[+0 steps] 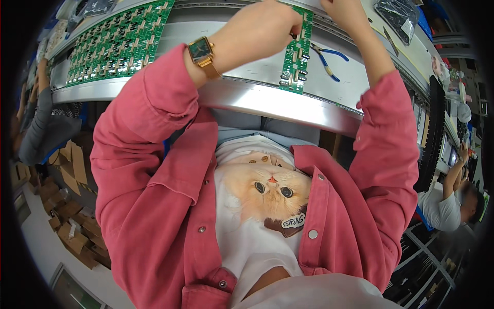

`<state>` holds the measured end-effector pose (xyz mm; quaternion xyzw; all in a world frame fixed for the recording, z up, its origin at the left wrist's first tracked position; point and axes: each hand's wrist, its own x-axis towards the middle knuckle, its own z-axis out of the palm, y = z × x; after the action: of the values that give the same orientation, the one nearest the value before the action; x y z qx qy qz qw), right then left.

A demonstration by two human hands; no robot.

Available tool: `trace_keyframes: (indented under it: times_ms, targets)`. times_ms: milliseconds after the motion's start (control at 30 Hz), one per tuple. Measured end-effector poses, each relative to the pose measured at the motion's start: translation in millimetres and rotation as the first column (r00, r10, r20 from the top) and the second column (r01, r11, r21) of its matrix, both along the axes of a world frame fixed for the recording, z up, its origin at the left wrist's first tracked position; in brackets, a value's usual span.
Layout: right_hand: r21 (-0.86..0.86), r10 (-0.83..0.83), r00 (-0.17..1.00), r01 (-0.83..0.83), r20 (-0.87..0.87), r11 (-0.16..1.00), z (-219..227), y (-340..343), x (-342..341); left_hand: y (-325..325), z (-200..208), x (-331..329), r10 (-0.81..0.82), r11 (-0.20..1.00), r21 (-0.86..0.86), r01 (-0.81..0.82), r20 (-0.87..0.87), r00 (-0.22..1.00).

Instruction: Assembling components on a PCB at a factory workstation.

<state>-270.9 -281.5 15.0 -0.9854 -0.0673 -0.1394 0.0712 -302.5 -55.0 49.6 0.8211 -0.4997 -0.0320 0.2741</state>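
Observation:
My left hand point(265, 28), with a gold watch on its wrist, is over a narrow green circuit board point(294, 67). Its fingers are closed in a pinch on a small dark component point(294, 36) above the board. At the upper edge of the picture is my right hand point(346, 11), raised beyond the board's right side. Most of its fingers are cut off, so its grip does not show. Beside the board lies a pair of pliers point(329, 61) with blue and yellow handles, touched by neither hand.
A large panel of green circuit boards point(118, 44) covers the bench's left part. A metal rail point(278, 103) forms the near edge. At the upper right lie dark plastic bags point(396, 18) and tweezers point(391, 42). Co-workers sit to either side; cardboard boxes point(72, 226) are stacked at left.

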Motion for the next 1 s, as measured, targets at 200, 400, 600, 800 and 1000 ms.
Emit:
trace_keyframes:
  times_ms: [200,400,600,800,1000]
  targets:
    - [0.031,-0.116,0.964,0.112,0.238,0.993,-14,28,41,4,-19,-17,0.159,0.987,-0.019,-0.157,0.111,0.981]
    - [0.072,-0.051,0.964,0.033,0.260,0.997,-13,28,41,4,-29,-18,0.112,0.994,-0.014,-0.111,0.139,0.984]
    - [0.115,-0.007,0.989,-0.009,0.146,0.993,-3,15,29,3,-33,-21,0.090,0.995,0.021,-0.095,0.173,0.981]
    - [0.070,-0.150,0.973,0.165,-0.178,0.984,-2,-1,24,1,-37,-22,0.075,0.997,-0.001,-0.076,0.201,0.977]
    - [0.398,-0.149,0.950,0.253,-0.274,0.882,11,13,0,2,-37,-23,0.110,0.994,0.003,-0.113,0.207,0.972]
